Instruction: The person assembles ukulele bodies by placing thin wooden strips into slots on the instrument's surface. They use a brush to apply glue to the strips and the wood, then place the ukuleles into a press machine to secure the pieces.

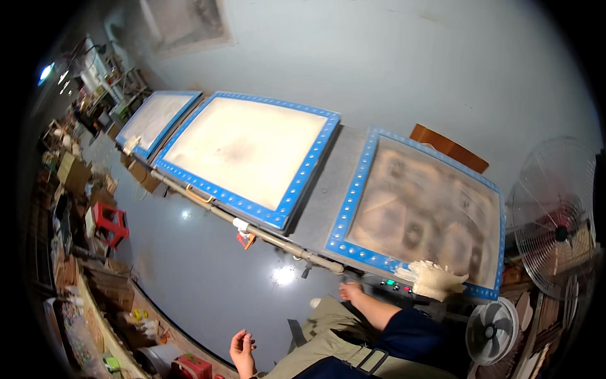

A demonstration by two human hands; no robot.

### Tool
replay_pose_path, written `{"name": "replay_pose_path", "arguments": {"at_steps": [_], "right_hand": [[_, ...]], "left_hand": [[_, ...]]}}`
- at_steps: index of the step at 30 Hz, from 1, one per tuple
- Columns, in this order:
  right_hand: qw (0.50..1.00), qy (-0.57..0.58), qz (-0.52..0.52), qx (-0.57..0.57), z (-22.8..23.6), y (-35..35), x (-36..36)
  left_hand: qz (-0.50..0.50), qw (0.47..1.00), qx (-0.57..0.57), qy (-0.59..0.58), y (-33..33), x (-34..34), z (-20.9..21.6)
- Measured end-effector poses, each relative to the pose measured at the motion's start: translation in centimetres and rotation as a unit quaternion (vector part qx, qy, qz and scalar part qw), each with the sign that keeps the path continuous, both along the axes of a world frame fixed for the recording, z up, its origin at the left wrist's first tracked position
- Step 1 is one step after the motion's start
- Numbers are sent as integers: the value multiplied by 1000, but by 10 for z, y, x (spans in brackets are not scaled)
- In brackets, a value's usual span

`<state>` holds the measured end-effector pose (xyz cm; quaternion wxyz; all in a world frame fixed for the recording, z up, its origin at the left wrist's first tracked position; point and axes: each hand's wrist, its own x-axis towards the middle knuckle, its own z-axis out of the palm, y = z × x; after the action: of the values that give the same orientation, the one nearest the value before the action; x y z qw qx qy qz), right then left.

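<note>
My right hand (350, 291) is closed at the front edge of the nearest press bed, just below the end of a beige pipe (278, 243). What its fingers hold there is too small and hidden to make out. Low in the view, my left hand (242, 348) hangs in the air with loosely bent fingers and nothing seen in it. The nearest blue studded frame (349, 215) holds a clear sheet drawn over several brownish, blurred shapes (423, 218). Off-white work gloves (435, 280) lie on its front corner, beside a small control panel (396, 286) with lit green and red buttons.
Two more blue frames with pale sheets, a middle one (246, 151) and a far one (158, 117), continue leftward. Two fans, a large one (558, 234) and a small one (491, 330), stand at right. A red stool (110, 224) and cluttered shelving (95, 316) are at left.
</note>
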<state>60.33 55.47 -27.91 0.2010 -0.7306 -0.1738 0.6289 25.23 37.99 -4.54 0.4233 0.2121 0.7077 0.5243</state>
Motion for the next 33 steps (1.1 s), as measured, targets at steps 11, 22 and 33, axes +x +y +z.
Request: {"name": "replay_pose_path", "arguments": {"at_steps": [11, 22, 33], "right_hand": [[842, 89, -483, 225, 137, -132, 217], [889, 141, -330, 284, 200, -123, 225], [815, 213, -361, 400, 205, -124, 201]], "left_hand": [[-125, 991, 9, -35, 33, 54, -20], [-169, 981, -18, -95, -5, 91, -54], [-113, 981, -14, -157, 16, 132, -48]]}}
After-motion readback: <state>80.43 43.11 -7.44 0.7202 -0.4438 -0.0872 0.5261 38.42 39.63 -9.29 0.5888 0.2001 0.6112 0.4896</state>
